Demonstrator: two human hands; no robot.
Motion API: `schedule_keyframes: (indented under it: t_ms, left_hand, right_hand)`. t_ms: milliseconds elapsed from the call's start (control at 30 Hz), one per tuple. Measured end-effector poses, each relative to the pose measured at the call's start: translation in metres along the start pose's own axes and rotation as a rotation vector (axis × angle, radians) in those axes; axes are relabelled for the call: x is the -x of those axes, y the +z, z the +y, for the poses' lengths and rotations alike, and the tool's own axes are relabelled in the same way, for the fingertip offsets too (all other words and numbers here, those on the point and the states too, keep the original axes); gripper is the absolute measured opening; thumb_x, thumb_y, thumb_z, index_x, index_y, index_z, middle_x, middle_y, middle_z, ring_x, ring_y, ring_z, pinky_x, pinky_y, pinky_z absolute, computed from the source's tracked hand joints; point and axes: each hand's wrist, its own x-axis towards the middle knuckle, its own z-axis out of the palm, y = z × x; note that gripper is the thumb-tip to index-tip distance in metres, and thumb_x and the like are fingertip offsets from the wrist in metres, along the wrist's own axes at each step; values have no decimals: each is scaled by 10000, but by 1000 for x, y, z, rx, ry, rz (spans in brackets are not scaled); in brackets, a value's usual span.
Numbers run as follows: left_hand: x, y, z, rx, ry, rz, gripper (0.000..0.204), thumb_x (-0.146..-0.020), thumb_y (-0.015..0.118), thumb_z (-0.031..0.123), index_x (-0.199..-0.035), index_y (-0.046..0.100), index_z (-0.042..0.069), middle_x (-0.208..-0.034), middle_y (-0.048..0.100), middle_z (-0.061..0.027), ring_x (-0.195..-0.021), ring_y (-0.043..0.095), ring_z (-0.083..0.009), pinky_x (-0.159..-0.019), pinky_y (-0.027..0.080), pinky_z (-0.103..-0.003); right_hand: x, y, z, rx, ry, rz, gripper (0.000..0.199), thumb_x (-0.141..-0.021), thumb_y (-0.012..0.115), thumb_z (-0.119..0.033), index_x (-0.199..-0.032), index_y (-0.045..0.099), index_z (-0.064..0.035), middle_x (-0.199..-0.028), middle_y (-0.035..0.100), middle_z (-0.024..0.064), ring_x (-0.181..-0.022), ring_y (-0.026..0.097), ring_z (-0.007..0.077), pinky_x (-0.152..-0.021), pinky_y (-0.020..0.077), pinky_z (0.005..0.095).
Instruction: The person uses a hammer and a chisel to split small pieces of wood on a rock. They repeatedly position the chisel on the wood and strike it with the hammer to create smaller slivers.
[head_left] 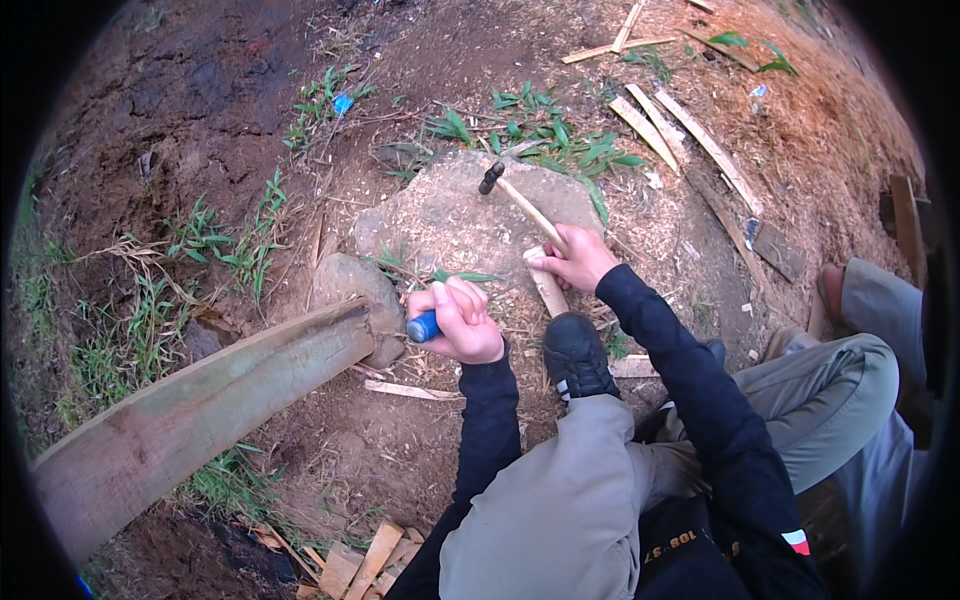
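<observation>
My left hand [457,318] is closed in a fist around a blue handle [424,327]. Only its rounded end shows, so the rest of that tool is hidden. In my right hand [582,260] is a hammer [528,210], gripped by its pale wooden handle, with the dark head pointing up and left over a flat stone. A short pale wooden piece [547,285] lies under the right hand's fingers, its lower end by my black shoe [577,355]. Whether those fingers also touch the piece, I cannot tell.
A large flat stone [430,205] strewn with wood chips lies ahead. At the left, a thick plank [200,415] reaches a smaller rock [350,285]. Wood strips [710,150] lie at the far right, offcuts [370,560] at the lower left. Another person's leg [885,310] is at the right.
</observation>
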Motion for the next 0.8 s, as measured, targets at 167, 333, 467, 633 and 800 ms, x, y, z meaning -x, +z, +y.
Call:
schedule_keyframes:
  t_ms: [167, 333, 467, 633, 800]
  left_hand:
    - [14, -13, -8, 79, 8, 0, 234, -959, 400, 106, -731, 348, 109, -477, 301, 28, -386, 274, -60, -349, 222, -213]
    - [27, -17, -12, 67, 33, -34, 196, -956, 399, 123, -764, 358, 114, -496, 302, 31, -412, 286, -62, -372, 253, -216]
    - [33, -18, -14, 96, 35, -49, 193, -956, 408, 130, -768, 366, 123, -512, 312, 27, -429, 295, -65, -390, 262, -214]
    - [39, -19, -16, 98, 60, -84, 214, -968, 430, 157, -765, 369, 123, -525, 332, 25, -450, 311, -73, -410, 282, -219]
    - [44, -13, -14, 74, 49, -104, 221, -929, 486, 141, -742, 372, 114, -536, 350, 17, -462, 326, -86, -420, 286, -226]
  right_hand:
    - [20, -10, -26, 270, -144, 206, 427, -860, 670, -378, -755, 555, 19, -677, 550, 194, -666, 590, 367, -630, 461, 434]
    - [45, -20, -40, 28, 32, 323, 410, -895, 638, -357, -756, 573, 23, -608, 540, 158, -562, 550, 294, -575, 443, 406]
    - [62, -28, -52, -135, 86, 419, 368, -907, 631, -332, -767, 591, 6, -591, 553, 85, -538, 512, 147, -533, 422, 350]
    - [63, -33, -40, -174, 135, 445, 361, -910, 628, -341, -773, 591, -9, -553, 495, 38, -533, 444, 95, -509, 394, 319]
    - [66, -35, -49, -139, 135, 450, 363, -913, 625, -337, -768, 594, -5, -554, 482, 34, -532, 431, 92, -503, 384, 315]
